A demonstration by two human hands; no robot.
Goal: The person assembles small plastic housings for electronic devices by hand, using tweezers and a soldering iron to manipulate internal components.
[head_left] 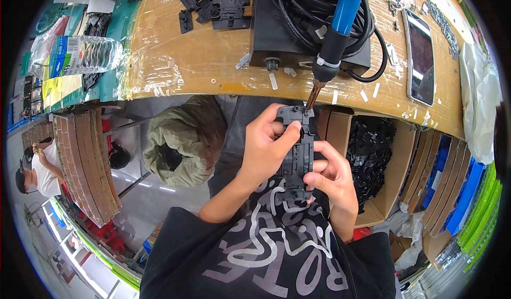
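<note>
Both hands hold one long black plastic part (299, 158) upright, just off the table's front edge. My left hand (271, 144) grips its upper left side, with the thumb pressed on its face. Around the lower right side curl the fingers of my right hand (335, 179), its thumb at the edge. A blue-handled soldering iron (326, 59) points down from above. Its copper-coloured tip ends at the part's top right corner; whether it touches cannot be told. Similar black plastic parts (231, 3) lie at the back of the table.
A black box (266, 41) with coiled cable (367, 30) stands on the table (181, 59). A phone (420, 57) lies right, a plastic bottle (80, 54) left. Below are a green sack (186, 139) and a carton (396, 192) of black pieces. Another person (45, 168) is far left.
</note>
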